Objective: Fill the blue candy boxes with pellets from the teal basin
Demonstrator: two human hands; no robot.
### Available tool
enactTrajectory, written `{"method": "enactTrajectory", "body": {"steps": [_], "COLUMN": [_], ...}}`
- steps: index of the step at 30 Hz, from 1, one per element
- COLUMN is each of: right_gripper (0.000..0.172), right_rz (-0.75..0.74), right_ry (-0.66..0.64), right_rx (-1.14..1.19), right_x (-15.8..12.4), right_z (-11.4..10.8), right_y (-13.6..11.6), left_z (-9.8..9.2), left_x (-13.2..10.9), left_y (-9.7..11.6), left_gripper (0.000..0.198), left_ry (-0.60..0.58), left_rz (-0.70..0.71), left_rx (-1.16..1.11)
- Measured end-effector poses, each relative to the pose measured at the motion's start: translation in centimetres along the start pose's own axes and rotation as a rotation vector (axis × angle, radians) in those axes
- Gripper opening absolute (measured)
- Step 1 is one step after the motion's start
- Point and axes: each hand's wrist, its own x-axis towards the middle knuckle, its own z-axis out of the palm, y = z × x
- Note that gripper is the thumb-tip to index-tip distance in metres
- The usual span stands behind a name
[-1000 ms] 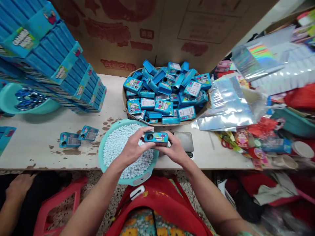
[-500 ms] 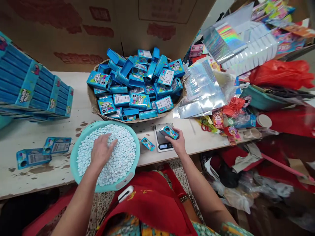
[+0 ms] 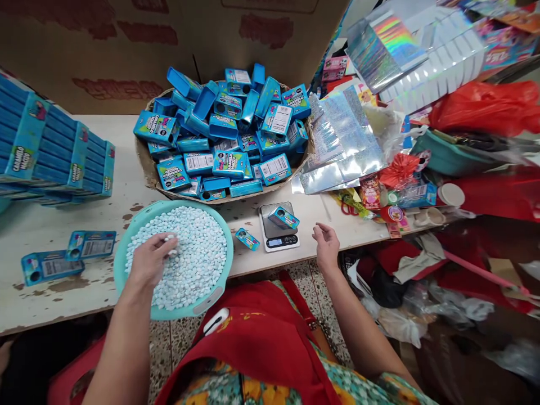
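Observation:
My left hand is closed in a pinch on small white candies inside a teal bowl full of them at the table's near edge. To the right, a small blue box lies on a little digital scale. My right hand hovers just right of the scale, fingers loosely apart, holding nothing. A small blue lid piece lies between the bowl and the scale.
A wicker basket heaped with several blue boxes stands behind the bowl. Stacked blue cartons are at the left, two loose flat boxes near the front left. Holographic bags and red clutter fill the right side.
My right hand set the blue box on the scale and let go, moving right. My left hand went from the box into the bowl and closed on candies. The view shifted right.

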Motion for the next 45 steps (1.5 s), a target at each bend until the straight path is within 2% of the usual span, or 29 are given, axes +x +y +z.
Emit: {"method": "enactTrajectory", "body": {"steps": [3,6,8,11,13,15,18,20,23,26,30,32,33,35,38,39,40,41,42,44,45], "right_gripper": [0.045,0.044,0.044,0.043,0.042,0.043,0.044,0.047,0.056,0.058,0.049,0.047,0.045,0.043,0.042,0.043,0.045,0.048,0.051,0.057,0.058], "right_rz": [0.031,0.055,0.066,0.072,0.059,0.030,-0.029,-0.079,-0.184,-0.207,-0.207,-0.316,-0.393,-0.550,-0.670,-0.667,-0.649,-0.619,-0.589,-0.566,-0.571], "right_ry": [0.000,-0.024,-0.042,-0.059,-0.076,-0.111,-0.190,-0.255,-0.347,-0.331,-0.254,-0.313,-0.383,-0.599,-0.932,-0.969,-0.949,-0.882,-0.787,-0.641,-0.611], "right_rx": [0.021,0.042,0.052,0.060,0.061,0.063,0.066,0.056,-0.043,-0.161,-0.214,-0.219,-0.220,-0.204,-0.121,-0.074,-0.028,0.003,0.010,-0.082,-0.169], "right_x": [0.1,0.2,0.2,0.2,0.2,0.2,-0.1,-0.3,-0.8,-1.0,-1.5,-2.4,-3.2,-5.1,-8.3,-9.1,-9.6,-9.9,-9.9,-9.4,-9.1], "right_z": [0.0,0.3,0.4,0.6,0.8,1.1,2.2,3.2,5.1,6.5,7.3,8.0,8.7,10.6,14.1,15.0,15.7,16.1,16.2,15.6,15.1], "right_y": [0.1,0.0,-0.2,-0.5,-0.8,-1.2,-2.2,-2.9,-3.6,-3.9,-6.0,-8.6,-10.2,-13.4,-16.9,-17.3,-17.3,-16.8,-15.9,-13.2,-11.6], "left_z": [-0.2,0.1,0.4,0.8,1.3,1.8,2.7,3.1,3.5,3.2,2.7,2.8,3.0,3.7,4.3,4.1,3.6,2.7,1.4,-1.8,-3.7], "left_x": [-0.8,-1.0,-0.8,-0.4,-0.4,-0.5,-0.9,-1.2,-1.2,-1.1,-2.0,-2.9,-3.4,-4.4,-5.6,-5.8,-5.8,-5.6,-5.2,-3.7,-2.5], "left_y": [0.7,1.6,2.2,2.5,2.5,2.4,2.0,1.6,1.1,0.6,0.6,1.5,2.3,4.1,6.9,7.7,8.2,8.6,8.9,9.0,8.8], "left_gripper": [0.032,0.023,0.023,0.023,0.016,0.011,0.017,0.020,0.025,0.032,0.030,0.046,0.056,0.068,0.057,0.050,0.044,0.041,0.042,0.046,0.047], "left_ry": [-0.071,-0.149,-0.168,-0.103,-0.066,-0.072,-0.005,0.069,0.091,0.117,0.144,0.122,0.084,-0.067,-0.327,-0.364,-0.358,-0.300,-0.190,0.129,0.304], "left_rz": [-0.115,-0.209,-0.188,-0.187,-0.256,-0.266,-0.080,0.118,0.391,0.474,0.506,0.579,0.635,0.770,0.872,0.859,0.825,0.776,0.723,0.610,0.550], "left_rx": [-0.448,-0.644,-0.737,-0.787,-0.717,-0.620,-0.327,0.063,0.648,0.917,0.986,0.933,0.874,0.720,0.543,0.506,0.478,0.457,0.443,0.449,0.471]}}
